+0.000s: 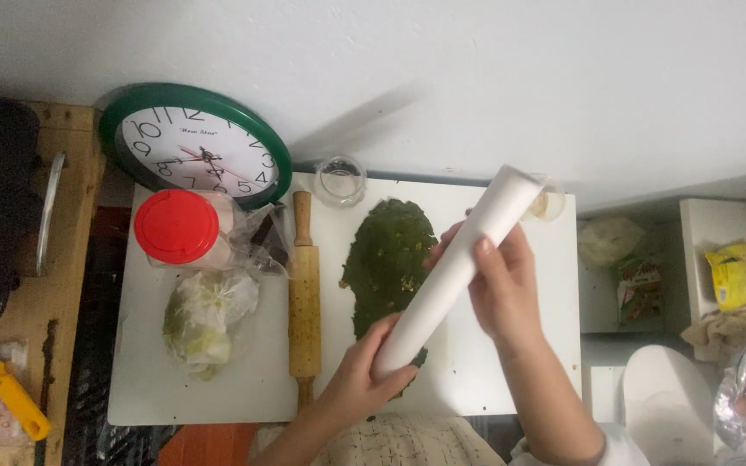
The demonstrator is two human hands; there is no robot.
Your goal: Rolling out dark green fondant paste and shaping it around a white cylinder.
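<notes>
I hold a white tube (455, 267), a roll of paper or a plastic pipe, slanted above the white board (511, 362). My left hand (360, 380) grips its lower end. My right hand (498, 280) wraps around its upper half. Under the tube lies a flat, oval sheet of dark green dough (386, 255) on the board. A wooden rolling pin (304, 298) rests just left of the dough.
A jar with a red lid (177, 227), a clear bag of pale greens (205, 315), a small glass (340, 179) and a green-rimmed wall clock (196, 147) sit at the board's left and back. A yellow-handled knife (10, 393) lies on the wooden shelf at far left. Packets and foil clutter the right.
</notes>
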